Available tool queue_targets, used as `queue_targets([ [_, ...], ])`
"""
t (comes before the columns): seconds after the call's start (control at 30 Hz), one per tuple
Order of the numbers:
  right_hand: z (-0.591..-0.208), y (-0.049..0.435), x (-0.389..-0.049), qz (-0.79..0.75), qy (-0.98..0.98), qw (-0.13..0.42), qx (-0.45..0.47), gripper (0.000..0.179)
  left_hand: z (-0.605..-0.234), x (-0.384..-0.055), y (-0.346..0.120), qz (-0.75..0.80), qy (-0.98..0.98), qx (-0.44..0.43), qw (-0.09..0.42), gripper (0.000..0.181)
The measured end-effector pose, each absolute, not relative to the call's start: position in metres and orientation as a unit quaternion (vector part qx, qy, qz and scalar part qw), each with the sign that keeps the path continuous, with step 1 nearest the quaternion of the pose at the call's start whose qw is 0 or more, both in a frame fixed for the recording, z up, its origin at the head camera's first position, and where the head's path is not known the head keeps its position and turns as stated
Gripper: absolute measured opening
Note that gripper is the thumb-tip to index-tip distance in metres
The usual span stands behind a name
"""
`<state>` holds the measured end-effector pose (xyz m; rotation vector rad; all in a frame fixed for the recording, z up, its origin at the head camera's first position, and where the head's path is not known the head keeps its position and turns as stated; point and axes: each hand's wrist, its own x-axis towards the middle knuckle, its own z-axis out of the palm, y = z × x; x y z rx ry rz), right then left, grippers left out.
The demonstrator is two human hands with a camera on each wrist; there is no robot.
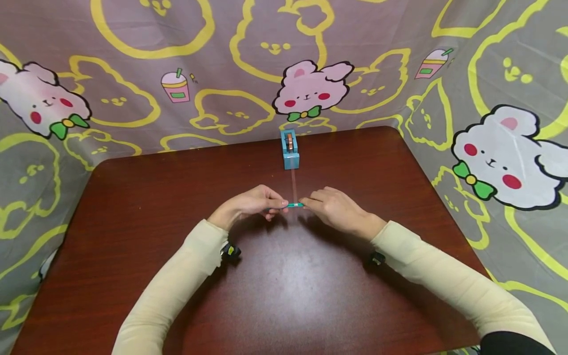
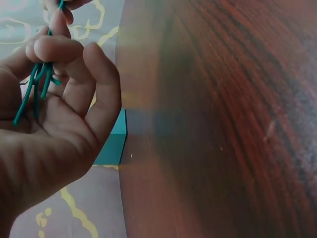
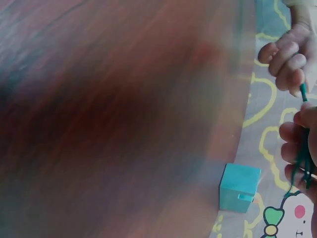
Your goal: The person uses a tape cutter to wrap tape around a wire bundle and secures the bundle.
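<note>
A bundle of thin green cords (image 1: 295,205) is stretched between both hands above the table. My left hand (image 1: 255,201) pinches one side of it between thumb and fingers. On the other side, my right hand (image 1: 335,207) grips it with curled fingers. Loose green cord ends (image 2: 34,96) hang over the left palm in the left wrist view; others trail by the right fingers in the right wrist view. A strip of clear tape (image 1: 294,185) runs from the blue tape dispenser (image 1: 291,161) to the bundle's middle. The fingers hide much of the cords.
The dispenser stands near the far edge of the dark reddish-brown wooden table (image 1: 146,212). Patterned cloth (image 1: 222,29) with cartoon rabbits hangs behind and along the sides. A small black device (image 1: 230,250) sits under the left wrist, and another (image 1: 377,258) under the right.
</note>
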<state>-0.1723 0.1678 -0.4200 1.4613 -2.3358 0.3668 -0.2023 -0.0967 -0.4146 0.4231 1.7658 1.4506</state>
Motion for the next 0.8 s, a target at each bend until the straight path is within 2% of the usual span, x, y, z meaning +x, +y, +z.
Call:
queue_targets([
  [0.2, -0.411, 0.166, -0.181, 0.206, -0.838, 0.101, 0.496, 0.016, -0.411, -0.198, -0.095, 0.536, 0.750, 0.188, 0.338, 0.028],
  [0.33, -0.405, 0.165, -0.189, 0.271, -0.849, -0.005, 0.453, 0.012, -0.411, -0.196, -0.095, 0.521, 0.773, 0.207, 0.298, 0.025],
  [0.43, -0.403, 0.167, -0.200, 0.327, -0.849, -0.098, 0.404, 0.016, -0.412, -0.194, -0.095, 0.521, 0.779, 0.220, 0.271, 0.023],
  [0.53, -0.404, 0.173, -0.215, 0.391, -0.836, -0.193, 0.333, 0.033, -0.413, -0.192, -0.094, 0.521, 0.784, 0.230, 0.248, 0.022],
  [0.7, -0.415, 0.186, -0.242, 0.520, -0.746, -0.376, 0.176, 0.082, -0.412, -0.188, -0.092, 0.524, 0.789, 0.235, 0.221, 0.021],
  [0.8, -0.426, 0.191, -0.253, 0.565, -0.660, -0.482, 0.116, 0.098, -0.412, -0.186, -0.090, 0.522, 0.792, 0.237, 0.211, 0.020],
])
